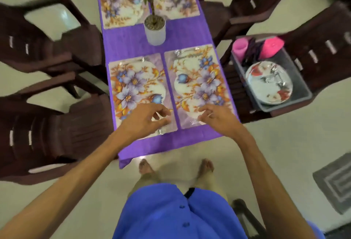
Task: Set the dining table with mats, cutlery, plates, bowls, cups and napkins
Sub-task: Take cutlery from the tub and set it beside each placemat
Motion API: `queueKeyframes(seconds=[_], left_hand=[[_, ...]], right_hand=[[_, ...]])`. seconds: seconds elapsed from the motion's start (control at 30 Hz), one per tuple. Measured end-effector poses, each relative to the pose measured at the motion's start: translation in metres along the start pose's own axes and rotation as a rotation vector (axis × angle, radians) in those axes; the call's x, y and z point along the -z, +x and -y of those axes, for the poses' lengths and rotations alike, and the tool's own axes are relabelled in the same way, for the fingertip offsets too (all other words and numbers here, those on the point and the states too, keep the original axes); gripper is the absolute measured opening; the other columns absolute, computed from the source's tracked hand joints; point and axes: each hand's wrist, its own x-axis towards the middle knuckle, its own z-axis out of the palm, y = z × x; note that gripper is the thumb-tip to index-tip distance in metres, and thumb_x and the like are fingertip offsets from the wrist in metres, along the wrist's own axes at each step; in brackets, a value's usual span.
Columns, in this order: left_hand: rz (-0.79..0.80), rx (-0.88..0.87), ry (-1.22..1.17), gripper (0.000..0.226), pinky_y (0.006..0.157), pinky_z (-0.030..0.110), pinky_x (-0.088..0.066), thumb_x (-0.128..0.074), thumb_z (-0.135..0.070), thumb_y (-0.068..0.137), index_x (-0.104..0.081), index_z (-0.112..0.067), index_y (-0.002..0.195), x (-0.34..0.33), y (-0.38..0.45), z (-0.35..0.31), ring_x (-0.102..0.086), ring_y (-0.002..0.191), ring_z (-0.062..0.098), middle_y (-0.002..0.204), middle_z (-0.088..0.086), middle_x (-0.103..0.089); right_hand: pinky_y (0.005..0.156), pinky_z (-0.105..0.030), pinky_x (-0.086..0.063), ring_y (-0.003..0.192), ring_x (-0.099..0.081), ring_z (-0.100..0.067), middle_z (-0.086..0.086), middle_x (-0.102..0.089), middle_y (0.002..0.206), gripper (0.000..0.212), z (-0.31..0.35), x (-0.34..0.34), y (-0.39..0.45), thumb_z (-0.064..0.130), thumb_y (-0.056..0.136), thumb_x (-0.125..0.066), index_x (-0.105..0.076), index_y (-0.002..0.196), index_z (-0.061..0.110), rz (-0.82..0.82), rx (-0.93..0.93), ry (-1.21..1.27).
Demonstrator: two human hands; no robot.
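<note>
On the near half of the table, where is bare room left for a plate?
The middles of the near left mat and near right mat are bare. Cutlery lines their far edges, and the left hand and right hand hover over their near edges. The purple strip beside the plant pot is also free.

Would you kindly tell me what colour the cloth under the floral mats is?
The tablecloth is purple, seen clearly in the head view.
</note>
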Motion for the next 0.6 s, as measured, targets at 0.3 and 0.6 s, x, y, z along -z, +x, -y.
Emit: queueKeyframes(seconds=[0.3, 0.6], left_hand=[[-0.045, -0.031, -0.023, 0.012, 0.078, 0.025, -0.057, -0.075, -0.038, 0.094, -0.079, -0.028, 0.101, -0.128, 0.097, -0.139, -0.069, 0.081, -0.001, 0.09, -0.015, -0.076], [-0.02, 0.051, -0.2, 0.013, 0.069, 0.019, -0.05, -0.073, -0.025, 0.094, -0.078, -0.029, 0.083, -0.224, 0.198, -0.222, -0.069, 0.076, -0.001, 0.08, -0.021, -0.075]], right_hand=[[0.082, -0.03, -0.058, 0.08, -0.068, -0.007, 0.015, -0.07, 0.092, 0.025, -0.108, 0.148, -0.042, 0.022, 0.096, -0.069, -0.068, 0.121, 0.019, 0.01, 0.091, -0.066], [0.079, -0.012, -0.049, 0.093, -0.068, -0.011, -0.003, -0.075, 0.111, 0.031, -0.208, 0.243, -0.024, 0.028, 0.098, -0.068, -0.068, 0.126, 0.015, -0.01, -0.042, -0.124]])
